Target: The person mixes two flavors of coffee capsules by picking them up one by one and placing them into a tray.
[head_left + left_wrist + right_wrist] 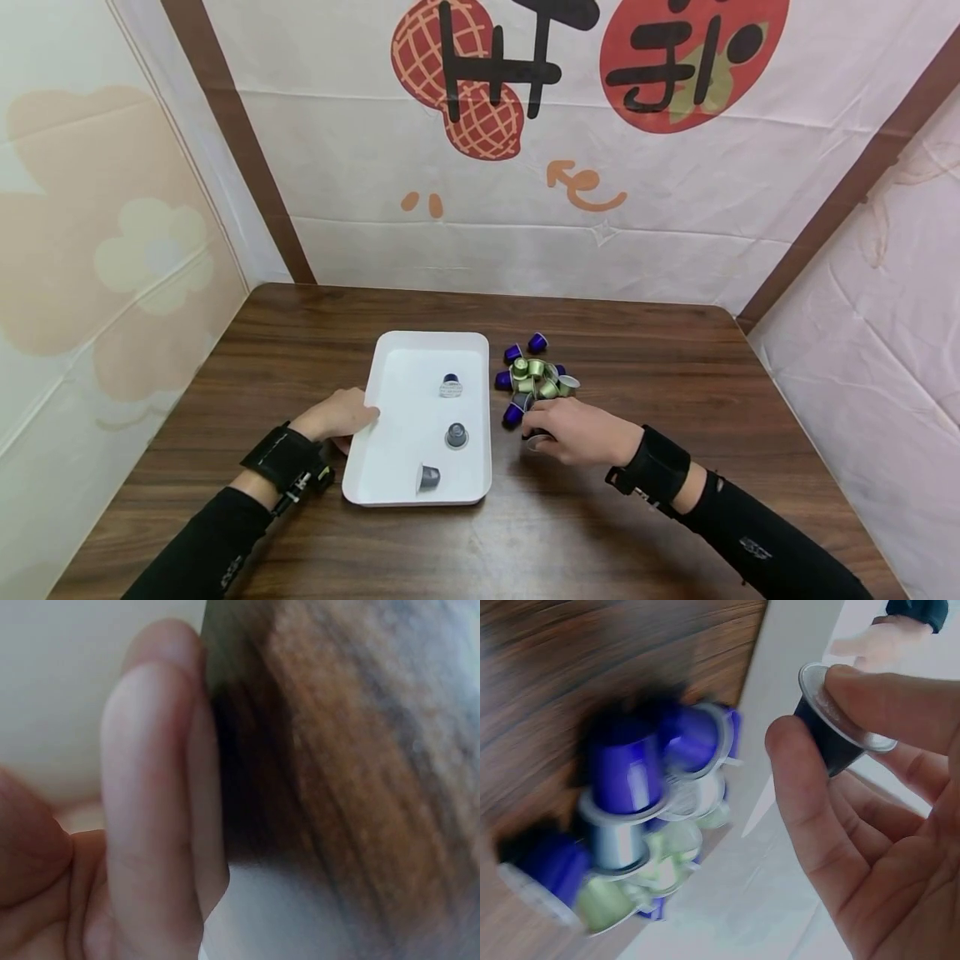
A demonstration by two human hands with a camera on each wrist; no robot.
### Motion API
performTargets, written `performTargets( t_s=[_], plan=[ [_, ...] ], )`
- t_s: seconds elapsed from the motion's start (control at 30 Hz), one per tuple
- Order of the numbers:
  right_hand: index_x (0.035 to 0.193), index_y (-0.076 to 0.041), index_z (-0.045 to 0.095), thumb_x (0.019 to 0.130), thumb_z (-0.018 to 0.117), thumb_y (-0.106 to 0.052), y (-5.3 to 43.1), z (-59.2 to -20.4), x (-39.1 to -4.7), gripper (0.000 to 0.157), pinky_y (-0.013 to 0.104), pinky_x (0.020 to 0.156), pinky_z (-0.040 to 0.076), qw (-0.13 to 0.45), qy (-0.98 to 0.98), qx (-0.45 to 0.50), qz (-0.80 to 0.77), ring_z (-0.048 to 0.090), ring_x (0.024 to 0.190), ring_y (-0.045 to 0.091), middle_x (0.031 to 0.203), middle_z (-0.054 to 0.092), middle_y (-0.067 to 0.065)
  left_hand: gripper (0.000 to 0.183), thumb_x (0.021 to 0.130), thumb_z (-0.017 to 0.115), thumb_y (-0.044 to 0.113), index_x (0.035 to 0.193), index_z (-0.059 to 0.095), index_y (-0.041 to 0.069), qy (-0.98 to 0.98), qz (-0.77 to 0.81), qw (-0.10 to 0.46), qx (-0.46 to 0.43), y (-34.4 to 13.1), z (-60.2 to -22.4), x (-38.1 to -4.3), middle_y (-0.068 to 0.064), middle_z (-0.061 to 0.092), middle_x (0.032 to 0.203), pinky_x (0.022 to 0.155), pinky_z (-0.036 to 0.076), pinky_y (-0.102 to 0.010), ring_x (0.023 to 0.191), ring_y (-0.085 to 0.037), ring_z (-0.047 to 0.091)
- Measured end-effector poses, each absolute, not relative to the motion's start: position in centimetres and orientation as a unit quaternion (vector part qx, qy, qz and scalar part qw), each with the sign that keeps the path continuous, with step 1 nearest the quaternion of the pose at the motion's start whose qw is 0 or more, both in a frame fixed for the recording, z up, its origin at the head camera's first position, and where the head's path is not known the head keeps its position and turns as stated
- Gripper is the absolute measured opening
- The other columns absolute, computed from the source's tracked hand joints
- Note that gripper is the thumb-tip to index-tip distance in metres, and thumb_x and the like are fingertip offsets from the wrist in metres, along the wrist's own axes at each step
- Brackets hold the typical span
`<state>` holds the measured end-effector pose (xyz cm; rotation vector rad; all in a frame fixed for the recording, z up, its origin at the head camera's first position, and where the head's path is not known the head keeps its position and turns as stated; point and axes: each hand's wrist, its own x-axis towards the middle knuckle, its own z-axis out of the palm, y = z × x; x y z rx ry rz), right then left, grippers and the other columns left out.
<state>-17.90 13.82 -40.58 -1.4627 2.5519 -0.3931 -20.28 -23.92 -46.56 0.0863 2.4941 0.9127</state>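
My left hand [341,414] grips the left rim of a white tray [401,358], thumb over the edge; the left wrist view shows its fingers [150,795] close up against the pale tray. Three coffee capsules lie apart inside: one blue with its lid showing [450,387], a grey one standing [456,435] and a grey one on its side [429,477]. Right of the tray, my right hand [573,429] pinches a dark coffee capsule [827,742] between thumb and fingers, its silver lid under the thumb. Beside that hand sits a pile of blue and green capsules [527,386].
The pile also has a grey-blue capsule [619,844] among the blue ones. A wood-grain table [637,350] carries everything. Printed cloth [337,167] hangs behind the far edge and along both sides.
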Motion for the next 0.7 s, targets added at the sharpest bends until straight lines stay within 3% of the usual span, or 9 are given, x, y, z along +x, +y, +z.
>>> performTargets(
  t_s=[0.37, 0.7],
  plan=[
    [0.102, -0.012, 0.062, 0.090, 0.064, -0.013, 9.0, -38.9, -16.9, 0.012, 0.012, 0.067, 0.042, 0.105, 0.821, -0.542, -0.146, 0.048, 0.075, 0.004, 0.093, 0.058, -0.004, 0.026, 0.093, 0.042, 0.013, 0.097, 0.061, -0.004, 0.912, 0.329, 0.242, 0.029, -24.0, -46.6, -20.4, -0.009, 0.062, 0.068, 0.044, 0.053, -0.032, 0.054, -0.019, 0.063],
    [0.110, -0.011, 0.062, 0.091, 0.063, -0.015, 5.6, -40.1, -16.4, 0.019, 0.012, 0.071, 0.044, 0.148, 0.824, -0.536, -0.104, 0.051, 0.081, 0.001, 0.102, 0.060, -0.002, 0.026, 0.092, 0.043, 0.014, 0.096, 0.061, -0.005, 0.912, 0.330, 0.241, 0.026, -23.9, -46.4, -20.2, -0.009, 0.061, 0.069, 0.044, 0.053, -0.032, 0.054, -0.019, 0.063]
  ],
)
